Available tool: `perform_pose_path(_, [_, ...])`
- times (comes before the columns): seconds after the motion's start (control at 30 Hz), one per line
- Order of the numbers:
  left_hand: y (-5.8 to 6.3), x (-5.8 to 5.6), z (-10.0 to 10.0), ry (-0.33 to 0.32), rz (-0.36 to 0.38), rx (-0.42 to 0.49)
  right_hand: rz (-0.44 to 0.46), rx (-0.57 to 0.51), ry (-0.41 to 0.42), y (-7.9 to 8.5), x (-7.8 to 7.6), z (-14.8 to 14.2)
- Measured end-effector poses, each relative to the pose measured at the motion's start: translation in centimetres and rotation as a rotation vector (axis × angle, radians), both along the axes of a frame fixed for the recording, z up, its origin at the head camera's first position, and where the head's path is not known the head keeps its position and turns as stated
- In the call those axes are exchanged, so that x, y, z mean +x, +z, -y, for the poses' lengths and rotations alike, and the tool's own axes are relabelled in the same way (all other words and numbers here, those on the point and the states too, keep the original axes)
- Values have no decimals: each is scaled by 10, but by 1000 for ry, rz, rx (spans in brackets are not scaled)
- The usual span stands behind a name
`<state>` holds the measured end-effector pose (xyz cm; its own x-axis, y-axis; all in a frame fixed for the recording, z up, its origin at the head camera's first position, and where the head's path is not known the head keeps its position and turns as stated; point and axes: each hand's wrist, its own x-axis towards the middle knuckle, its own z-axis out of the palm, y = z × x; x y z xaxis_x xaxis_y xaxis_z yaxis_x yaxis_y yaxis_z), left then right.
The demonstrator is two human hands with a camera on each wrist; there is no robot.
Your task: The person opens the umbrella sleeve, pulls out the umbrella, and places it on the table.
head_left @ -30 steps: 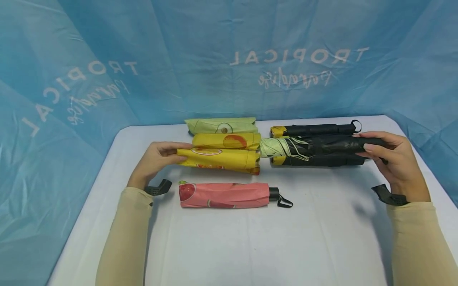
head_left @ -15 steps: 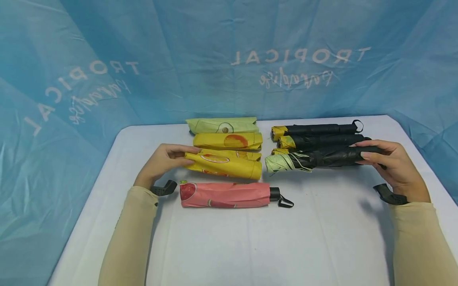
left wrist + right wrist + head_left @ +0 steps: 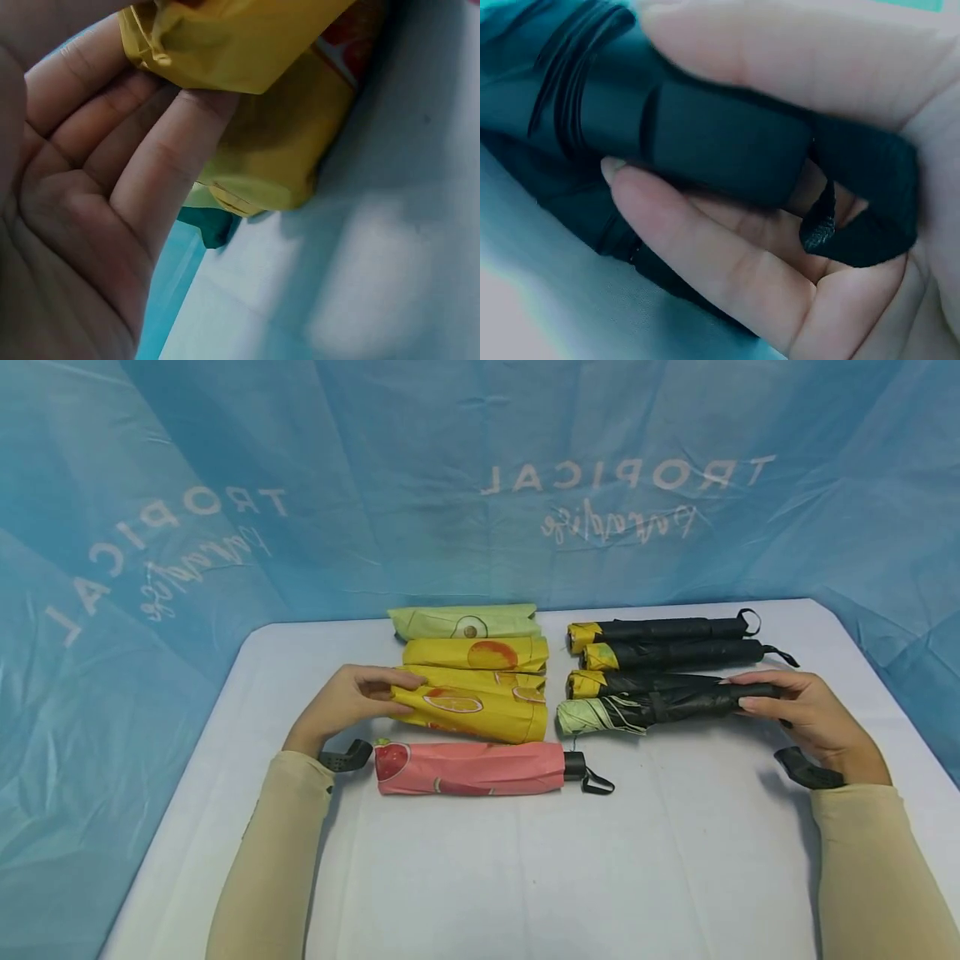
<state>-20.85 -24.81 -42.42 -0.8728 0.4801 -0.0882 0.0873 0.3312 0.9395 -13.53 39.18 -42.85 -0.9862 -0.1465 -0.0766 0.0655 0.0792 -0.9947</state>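
My left hand (image 3: 348, 702) pinches the left end of a yellow umbrella sleeve (image 3: 472, 714) printed with orange slices. In the left wrist view, fingers hold the edge of this yellow sleeve (image 3: 232, 52). My right hand (image 3: 810, 710) grips the handle end of a folded black umbrella (image 3: 682, 704) with a pale green tip. Thumb and fingers lie on both sides of its black handle (image 3: 720, 142) in the right wrist view, where a wrist strap (image 3: 881, 199) loops by the palm. The held umbrella is at the front of the black row, the held sleeve at the front of the sleeve row.
Behind the held sleeve lie a green avocado sleeve (image 3: 468, 622), a yellow sleeve with an orange fruit (image 3: 476, 654) and another yellow sleeve (image 3: 480, 678). Three black umbrellas (image 3: 675, 654) lie at back right. A pink sleeved umbrella (image 3: 472, 770) lies in front on the white table (image 3: 600, 877).
Both hands have come toward the front. The black umbrella has moved off the others to the front of its row; the yellow sleeve has shifted forward and slightly right.
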Motion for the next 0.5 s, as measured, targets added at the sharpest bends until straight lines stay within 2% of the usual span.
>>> perform_pose_path(0.1, [-3,0,-4,-13,-21,-56,11,127,-17,0,-1,2])
perform_pose_path(0.27, [-7,0,-10,-22,-55,-132,-16,321,4,3,-2,7])
perform_pose_path(0.4, [-7,1,-12,-18,-85,-190,-36,436,35,7,-1,6])
perform_pose_path(0.5, [-4,1,-14,-21,-109,-216,-15,505,79,12,1,4])
